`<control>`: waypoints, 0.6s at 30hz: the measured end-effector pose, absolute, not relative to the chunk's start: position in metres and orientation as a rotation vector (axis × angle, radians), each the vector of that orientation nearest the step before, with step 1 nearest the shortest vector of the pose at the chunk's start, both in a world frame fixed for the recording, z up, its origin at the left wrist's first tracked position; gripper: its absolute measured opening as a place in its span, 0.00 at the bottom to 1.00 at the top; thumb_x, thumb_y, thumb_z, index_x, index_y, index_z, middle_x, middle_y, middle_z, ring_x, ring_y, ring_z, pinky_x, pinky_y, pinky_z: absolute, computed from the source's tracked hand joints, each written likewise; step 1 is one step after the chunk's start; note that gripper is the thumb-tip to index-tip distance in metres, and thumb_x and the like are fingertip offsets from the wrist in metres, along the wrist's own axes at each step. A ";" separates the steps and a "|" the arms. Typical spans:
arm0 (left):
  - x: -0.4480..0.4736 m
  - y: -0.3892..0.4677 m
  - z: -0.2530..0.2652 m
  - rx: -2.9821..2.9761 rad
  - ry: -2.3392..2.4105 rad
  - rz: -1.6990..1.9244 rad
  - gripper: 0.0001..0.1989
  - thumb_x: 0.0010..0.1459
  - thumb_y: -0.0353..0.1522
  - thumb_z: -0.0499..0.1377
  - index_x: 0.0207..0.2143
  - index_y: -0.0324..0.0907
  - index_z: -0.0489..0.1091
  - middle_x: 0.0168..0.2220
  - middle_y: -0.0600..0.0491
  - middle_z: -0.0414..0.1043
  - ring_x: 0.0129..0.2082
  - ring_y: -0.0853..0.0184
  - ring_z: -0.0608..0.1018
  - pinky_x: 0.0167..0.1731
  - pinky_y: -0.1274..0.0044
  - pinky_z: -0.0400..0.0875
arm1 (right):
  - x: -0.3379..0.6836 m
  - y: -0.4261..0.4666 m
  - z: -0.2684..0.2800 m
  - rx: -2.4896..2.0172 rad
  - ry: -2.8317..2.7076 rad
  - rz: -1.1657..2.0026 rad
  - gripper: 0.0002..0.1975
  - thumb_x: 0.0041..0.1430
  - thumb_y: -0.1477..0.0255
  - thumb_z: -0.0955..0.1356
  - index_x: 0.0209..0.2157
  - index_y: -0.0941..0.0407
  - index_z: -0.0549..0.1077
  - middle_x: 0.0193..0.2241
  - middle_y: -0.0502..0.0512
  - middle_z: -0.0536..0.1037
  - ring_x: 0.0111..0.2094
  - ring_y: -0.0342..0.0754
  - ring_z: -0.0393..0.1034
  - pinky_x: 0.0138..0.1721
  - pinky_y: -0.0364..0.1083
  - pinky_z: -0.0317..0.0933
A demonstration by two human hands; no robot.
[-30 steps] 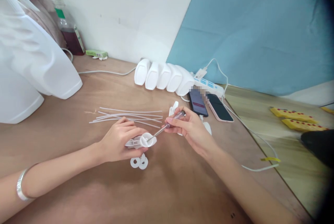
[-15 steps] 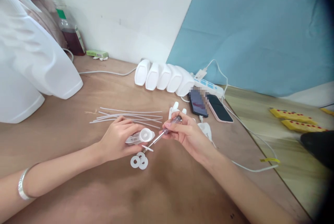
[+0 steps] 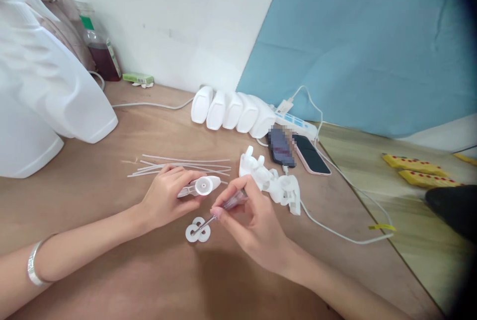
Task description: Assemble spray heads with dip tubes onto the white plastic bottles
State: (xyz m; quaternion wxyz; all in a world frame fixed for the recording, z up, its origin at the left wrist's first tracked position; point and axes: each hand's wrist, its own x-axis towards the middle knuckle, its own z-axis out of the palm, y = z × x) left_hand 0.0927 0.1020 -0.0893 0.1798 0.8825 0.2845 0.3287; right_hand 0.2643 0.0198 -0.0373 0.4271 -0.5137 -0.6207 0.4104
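My left hand [image 3: 164, 196] is closed around a white, partly see-through plastic spray head [image 3: 204, 186], its round open cup facing up toward me. In my right hand [image 3: 257, 225] is a screwdriver [image 3: 233, 201] with a clear purplish handle, pinched between thumb and fingers and slanting down to the left. The screwdriver's tip reaches a small overlapping group of flat white washers [image 3: 191, 234] lying on the table, just below the spray head. Behind my left hand lie several thin white tubes [image 3: 186, 160].
More white plastic spray heads [image 3: 257, 173] lie beyond my right hand. Several small white bottles [image 3: 233, 110] line the wall. Two phones [image 3: 312, 155], a power strip [image 3: 296, 123] and a cable [image 3: 346, 233] occupy the right. Large white jugs [image 3: 55, 91] stand at left.
The screwdriver has moved down and left from beside the spray head to the washers. The washer seen on its tip near the cup is no longer there. My left hand keeps its grip.
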 end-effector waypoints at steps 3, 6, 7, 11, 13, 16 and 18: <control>0.092 0.101 -0.089 2.495 0.812 0.919 0.14 0.51 0.30 0.57 0.42 0.43 0.65 0.39 0.53 0.74 0.34 0.66 0.74 0.37 0.73 0.59 | 0.266 0.010 -0.033 -1.196 -1.490 0.950 0.14 0.54 0.76 0.66 0.39 0.51 0.57 0.26 0.46 0.71 0.26 0.42 0.68 0.30 0.45 0.65; 0.093 0.100 -0.085 2.465 0.880 0.950 0.10 0.50 0.30 0.56 0.38 0.42 0.65 0.36 0.53 0.74 0.33 0.66 0.74 0.37 0.73 0.61 | 0.276 -0.002 -0.037 -1.224 -1.273 1.062 0.15 0.56 0.70 0.65 0.42 0.49 0.55 0.23 0.44 0.68 0.20 0.40 0.63 0.20 0.40 0.61; 0.093 0.100 -0.082 2.440 0.918 0.966 0.09 0.50 0.31 0.56 0.36 0.42 0.65 0.34 0.53 0.74 0.32 0.66 0.74 0.35 0.73 0.62 | 0.280 -0.006 -0.041 -1.249 -1.209 1.101 0.14 0.57 0.69 0.65 0.43 0.49 0.55 0.21 0.43 0.66 0.18 0.39 0.60 0.18 0.39 0.58; 0.105 0.107 -0.067 2.291 1.098 0.958 0.09 0.50 0.35 0.56 0.33 0.41 0.63 0.28 0.54 0.71 0.26 0.69 0.71 0.27 0.78 0.64 | 0.296 -0.020 -0.063 -1.341 -1.120 1.175 0.13 0.59 0.65 0.62 0.44 0.51 0.55 0.16 0.40 0.59 0.16 0.38 0.52 0.16 0.37 0.49; 0.117 0.114 -0.059 2.192 1.161 0.908 0.11 0.50 0.37 0.56 0.33 0.41 0.62 0.28 0.54 0.71 0.26 0.69 0.72 0.27 0.78 0.64 | 0.300 -0.023 -0.071 -1.369 -1.110 1.217 0.13 0.60 0.64 0.61 0.44 0.51 0.55 0.16 0.40 0.58 0.16 0.38 0.50 0.17 0.37 0.48; 0.142 0.126 -0.049 2.099 1.259 0.775 0.11 0.50 0.38 0.55 0.33 0.41 0.60 0.29 0.54 0.71 0.26 0.68 0.73 0.27 0.78 0.64 | 0.303 -0.022 -0.076 -1.392 -1.112 1.246 0.11 0.60 0.65 0.60 0.43 0.52 0.56 0.16 0.40 0.58 0.16 0.39 0.50 0.16 0.37 0.47; 0.160 0.133 -0.043 2.130 1.330 0.666 0.11 0.50 0.37 0.55 0.33 0.41 0.60 0.28 0.54 0.70 0.26 0.66 0.74 0.26 0.77 0.63 | 0.304 -0.021 -0.076 -1.393 -1.134 1.250 0.11 0.59 0.66 0.61 0.43 0.52 0.57 0.16 0.41 0.59 0.17 0.39 0.52 0.16 0.37 0.47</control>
